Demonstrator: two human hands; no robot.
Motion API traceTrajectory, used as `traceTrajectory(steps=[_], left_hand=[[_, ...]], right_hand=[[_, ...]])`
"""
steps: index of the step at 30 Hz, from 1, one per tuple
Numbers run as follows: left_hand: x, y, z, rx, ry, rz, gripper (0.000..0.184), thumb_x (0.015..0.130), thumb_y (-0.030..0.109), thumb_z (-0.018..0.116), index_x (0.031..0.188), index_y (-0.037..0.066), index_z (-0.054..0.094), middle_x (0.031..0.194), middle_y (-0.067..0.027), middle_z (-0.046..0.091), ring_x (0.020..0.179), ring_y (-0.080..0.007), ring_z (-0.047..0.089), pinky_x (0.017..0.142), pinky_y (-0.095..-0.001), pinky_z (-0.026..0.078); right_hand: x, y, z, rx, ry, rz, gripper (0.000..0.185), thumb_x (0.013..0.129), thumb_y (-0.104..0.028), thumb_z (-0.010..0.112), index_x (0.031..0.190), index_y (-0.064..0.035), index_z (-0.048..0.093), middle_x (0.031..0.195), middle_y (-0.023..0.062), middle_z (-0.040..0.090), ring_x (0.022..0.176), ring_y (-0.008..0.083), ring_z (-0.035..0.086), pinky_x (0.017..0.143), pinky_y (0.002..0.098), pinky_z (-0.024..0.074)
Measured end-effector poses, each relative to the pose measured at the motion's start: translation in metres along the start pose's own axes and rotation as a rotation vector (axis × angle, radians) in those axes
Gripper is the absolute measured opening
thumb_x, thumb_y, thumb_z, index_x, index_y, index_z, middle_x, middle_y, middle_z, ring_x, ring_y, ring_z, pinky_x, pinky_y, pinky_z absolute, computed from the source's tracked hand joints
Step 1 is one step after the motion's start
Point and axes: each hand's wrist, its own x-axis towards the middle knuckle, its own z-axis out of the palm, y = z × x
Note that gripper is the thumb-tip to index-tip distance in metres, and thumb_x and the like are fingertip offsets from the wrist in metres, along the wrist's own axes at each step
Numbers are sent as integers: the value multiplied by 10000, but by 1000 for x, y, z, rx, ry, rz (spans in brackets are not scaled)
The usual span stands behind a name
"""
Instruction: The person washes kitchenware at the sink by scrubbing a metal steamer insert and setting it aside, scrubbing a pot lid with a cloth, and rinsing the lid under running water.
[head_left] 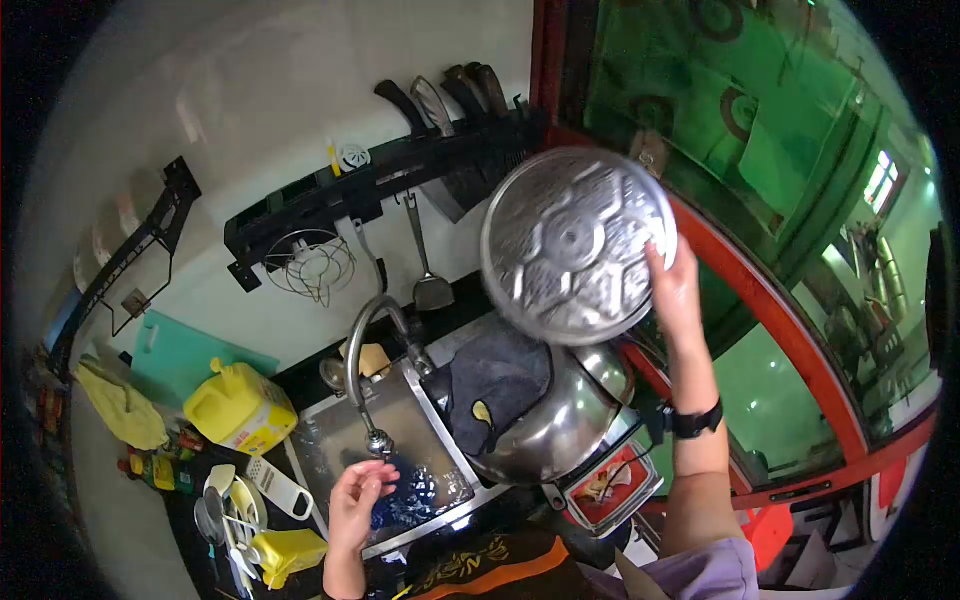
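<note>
My right hand [676, 290] grips the right edge of a round metal lid [575, 243] with a raised pattern, held up in front of the window frame. Below the faucet [378, 440], my left hand [362, 497] hovers over the sink [458, 430] with fingers curled apart and nothing visible in them. Water and something dark blue lie in the basin under it. To the right of the sink, a dark cloth [500, 385] is draped over a large steel bowl [555, 430].
Knives [432, 105] and a spatula [433, 291] hang on the black wall rack [300, 210]. Yellow jugs [240, 408], a grater [280, 488] and utensils stand left of the sink. A red tray [615, 490] lies right of it, near the red window frame [740, 275].
</note>
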Motion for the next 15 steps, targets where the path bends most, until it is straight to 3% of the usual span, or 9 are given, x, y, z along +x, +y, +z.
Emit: traceTrajectory(steps=[3, 7, 15], left_hand=[[-5, -10, -7, -40, 68, -22, 177, 907, 76, 485, 1058, -9, 524, 957, -126, 616, 884, -205, 609, 767, -299, 495], [-5, -12, -7, -57, 116, -52, 164, 909, 72, 480, 1044, -9, 526, 911, -125, 620, 837, -196, 616, 737, -286, 501], [-4, -17, -13, -85, 88, -62, 177, 907, 113, 503, 1039, -1, 534, 879, -114, 618, 802, -190, 615, 734, -284, 496]], right_hand=[[36, 26, -20, 103, 44, 282, 252, 883, -110, 507, 1060, 66, 540, 923, 117, 635, 803, 160, 580, 764, 295, 451], [36, 55, -19, 323, 69, 425, 190, 882, -98, 520, 1007, 40, 558, 882, 81, 625, 731, 125, 566, 691, 274, 459], [31, 69, -13, 424, 136, 446, 176, 884, -84, 507, 1003, 35, 559, 898, 93, 634, 740, 138, 585, 698, 284, 466]])
